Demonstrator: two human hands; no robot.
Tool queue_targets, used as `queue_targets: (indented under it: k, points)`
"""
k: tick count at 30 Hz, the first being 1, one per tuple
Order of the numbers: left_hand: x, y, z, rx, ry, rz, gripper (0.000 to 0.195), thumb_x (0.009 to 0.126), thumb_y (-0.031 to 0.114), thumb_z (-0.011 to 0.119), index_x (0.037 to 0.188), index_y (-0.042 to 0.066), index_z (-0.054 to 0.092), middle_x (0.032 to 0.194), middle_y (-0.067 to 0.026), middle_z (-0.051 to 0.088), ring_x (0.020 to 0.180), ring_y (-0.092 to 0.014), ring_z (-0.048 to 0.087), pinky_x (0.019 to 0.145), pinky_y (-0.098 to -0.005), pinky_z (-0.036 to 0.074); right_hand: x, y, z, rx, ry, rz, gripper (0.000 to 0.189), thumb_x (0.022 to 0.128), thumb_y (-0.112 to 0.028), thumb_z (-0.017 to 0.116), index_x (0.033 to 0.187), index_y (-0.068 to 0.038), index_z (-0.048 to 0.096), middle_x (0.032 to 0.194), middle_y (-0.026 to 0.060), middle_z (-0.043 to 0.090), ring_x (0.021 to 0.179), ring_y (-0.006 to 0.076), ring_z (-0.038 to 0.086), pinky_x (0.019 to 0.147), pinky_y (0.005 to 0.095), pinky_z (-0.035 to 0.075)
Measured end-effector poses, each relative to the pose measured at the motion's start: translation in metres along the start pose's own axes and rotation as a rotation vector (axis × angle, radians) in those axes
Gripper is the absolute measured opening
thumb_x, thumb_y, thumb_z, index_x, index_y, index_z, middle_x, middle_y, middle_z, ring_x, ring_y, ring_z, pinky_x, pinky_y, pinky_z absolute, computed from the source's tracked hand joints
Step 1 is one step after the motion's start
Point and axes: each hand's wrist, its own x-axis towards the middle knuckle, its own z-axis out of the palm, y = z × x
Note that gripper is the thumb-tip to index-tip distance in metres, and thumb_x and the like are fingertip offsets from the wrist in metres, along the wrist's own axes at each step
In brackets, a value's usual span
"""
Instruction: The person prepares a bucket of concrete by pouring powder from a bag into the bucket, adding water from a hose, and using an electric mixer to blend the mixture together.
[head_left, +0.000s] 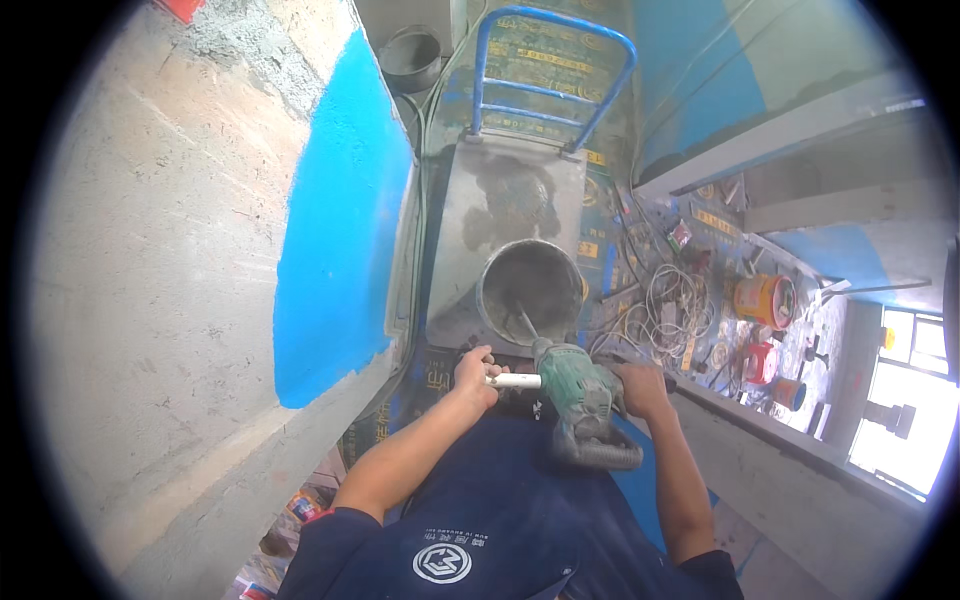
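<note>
A green, dust-covered handheld electric mixer (577, 390) is held across the front of my body, its D-shaped rear grip close to my shirt. My left hand (474, 377) is closed around the outer end of its white side handle (517, 380). On the other side, my right hand (643, 388) grips a dark side handle, mostly hidden by the fingers. From the mixer's front a metal shaft (528, 322) slants down into a round bucket (491, 266) of grey, mortar-like material. The shaft's lower end is lost in the grey contents.
The bucket stands on a flat platform trolley (465, 300) with a blue tubular handle (555, 94). A part-blue wall (337, 247) rises close on the left, with cables (421, 225) along its foot. Coiled cable (675, 300) and paint buckets (763, 300) lie to the right. Another bucket (411, 60) stands ahead.
</note>
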Motion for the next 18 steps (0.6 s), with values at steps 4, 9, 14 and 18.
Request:
queue_targets:
  k: [4,9,14,18]
  points:
    - [-0.003,0.003,0.003,-0.001,0.009,0.012,0.023,0.084,0.012,0.061,0.069,0.011,0.043,0.059,-0.0004,0.035,0.045,-0.015,0.035,0.072,-0.0418,0.05,-0.004,-0.007,-0.008,0.002,0.003,0.009,0.024,0.076,-0.014,0.058,0.098,-0.015,0.067,0.097,0.0131,0.068,0.094,0.0338,0.064,0.079,0.0457,0.049]
    - [-0.009,0.009,0.013,0.011,0.034,-0.031,0.022,0.084,0.011,0.061,0.07,0.011,0.044,0.059,-0.0004,0.035,0.047,-0.015,0.036,0.073,-0.0432,0.05,-0.006,-0.007,-0.005,0.045,0.037,0.037,0.023,0.076,-0.016,0.059,0.096,-0.015,0.068,0.094,0.0146,0.068,0.093,0.0341,0.064,0.079,0.0456,0.049]
    - [0.0,0.002,0.007,0.04,0.012,0.001,0.019,0.085,0.012,0.061,0.072,0.011,0.047,0.064,-0.0012,0.038,0.048,-0.015,0.037,0.071,-0.0433,0.05,-0.01,-0.003,-0.002,0.034,0.014,0.058,0.023,0.076,-0.015,0.059,0.097,-0.015,0.067,0.094,0.0152,0.068,0.092,0.0349,0.064,0.078,0.0458,0.049]
    - [0.006,-0.001,0.001,0.045,0.01,-0.008,0.016,0.086,0.013,0.06,0.078,0.01,0.046,0.066,-0.0021,0.039,0.05,-0.016,0.039,0.071,-0.0438,0.05,-0.009,-0.003,-0.009,0.041,0.021,0.051,0.024,0.078,-0.017,0.057,0.1,-0.017,0.068,0.096,0.0139,0.068,0.093,0.0349,0.063,0.079,0.0458,0.049]
